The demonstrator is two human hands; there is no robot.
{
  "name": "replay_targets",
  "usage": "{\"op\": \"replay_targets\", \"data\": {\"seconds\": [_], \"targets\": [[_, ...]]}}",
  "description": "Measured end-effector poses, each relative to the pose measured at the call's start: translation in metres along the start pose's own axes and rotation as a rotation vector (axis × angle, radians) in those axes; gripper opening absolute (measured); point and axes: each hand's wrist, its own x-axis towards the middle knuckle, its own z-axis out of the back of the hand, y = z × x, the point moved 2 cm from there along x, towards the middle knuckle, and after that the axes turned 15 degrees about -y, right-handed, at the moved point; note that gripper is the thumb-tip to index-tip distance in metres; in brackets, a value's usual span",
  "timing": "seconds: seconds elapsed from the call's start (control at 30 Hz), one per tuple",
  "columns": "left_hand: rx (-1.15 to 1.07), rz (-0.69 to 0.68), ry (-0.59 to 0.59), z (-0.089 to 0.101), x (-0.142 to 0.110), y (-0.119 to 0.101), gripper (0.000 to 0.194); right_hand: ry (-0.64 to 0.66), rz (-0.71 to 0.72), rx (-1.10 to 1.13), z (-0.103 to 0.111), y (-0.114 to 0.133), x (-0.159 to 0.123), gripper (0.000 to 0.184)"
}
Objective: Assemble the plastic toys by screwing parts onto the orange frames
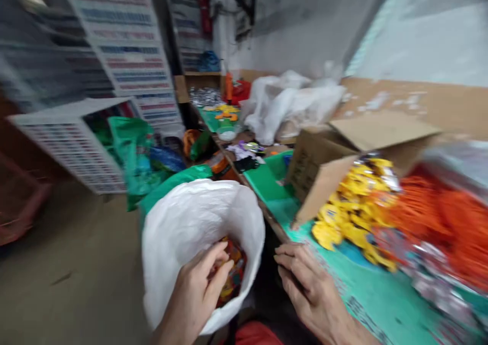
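My left hand (200,279) is over the mouth of a white bag (171,233) that lines a tall round container. Its thumb and fingers are apart, with nothing visible between them. Deep in the bag lie small red, orange and yellow pieces (234,279), partly hidden by this hand and too blurred to name. My right hand (310,286) is at the edge of the green-covered table (377,289), its fingers loosely bent and holding nothing visible. Beyond it, yellow flower-like pieces (343,207) spread from an open cardboard box (324,172).
Bundled orange-red cords (450,223) and shiny clear wrappers (438,279) lie on the right of the table. White plastic bags (293,101) are piled by the wall. Left of the container are a green bag (131,151) and a tipped white plastic crate (76,141) on the floor.
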Motion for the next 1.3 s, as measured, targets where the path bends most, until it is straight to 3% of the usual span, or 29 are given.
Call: {"op": "replay_targets", "data": {"seconds": [0.07, 0.13, 0.23, 0.27, 0.37, 0.47, 0.53, 0.6, 0.73, 0.83, 0.93, 1.1, 1.2, 1.3], "targets": [[-0.168, -0.083, 0.111, -0.019, -0.003, -0.022, 0.025, -0.072, -0.075, -0.060, 0.031, -0.009, -0.009, 0.022], [-0.264, -0.175, 0.300, -0.047, -0.005, -0.047, 0.020, -0.120, -0.247, -0.143, 0.059, -0.024, -0.017, 0.018], [-0.221, -0.306, 0.503, -0.100, -0.002, -0.083, 0.020, -0.159, -0.490, -0.268, 0.095, -0.045, -0.033, 0.018], [-0.167, -0.371, 0.497, -0.119, 0.002, -0.094, 0.021, -0.172, -0.534, -0.301, 0.104, -0.050, -0.040, 0.018], [0.055, -0.529, 0.336, -0.167, 0.018, -0.118, 0.028, -0.206, -0.609, -0.386, 0.128, -0.059, -0.061, 0.020], [0.298, -0.578, 0.224, -0.197, 0.027, -0.128, 0.032, -0.221, -0.676, -0.494, 0.152, -0.063, -0.082, 0.022], [0.335, -0.649, 0.133, -0.206, 0.025, -0.131, 0.033, -0.224, -0.715, -0.587, 0.169, -0.063, -0.094, 0.023], [0.236, -0.731, 0.090, -0.212, 0.017, -0.136, 0.031, -0.219, -0.747, -0.691, 0.185, -0.063, -0.102, 0.023], [0.035, -0.880, 0.295, -0.234, -0.002, -0.161, 0.027, -0.176, -0.786, -0.884, 0.205, -0.068, -0.104, 0.022], [0.070, -0.930, 0.363, -0.257, -0.003, -0.190, 0.027, -0.107, -0.796, -0.966, 0.208, -0.081, -0.096, 0.016], [0.138, -0.926, 0.362, -0.282, 0.004, -0.212, 0.025, -0.043, -0.796, -1.011, 0.205, -0.097, -0.085, 0.029], [0.201, -0.871, 0.394, -0.313, 0.014, -0.216, 0.022, 0.003, -0.786, -1.065, 0.198, -0.107, -0.082, 0.031], [0.166, -0.830, 0.393, -0.314, 0.020, -0.212, 0.024, -0.003, -0.781, -1.060, 0.194, -0.107, -0.086, 0.030], [0.107, -0.752, 0.369, -0.296, 0.029, -0.208, 0.028, -0.037, -0.797, -1.021, 0.195, -0.106, -0.090, 0.029]]}}
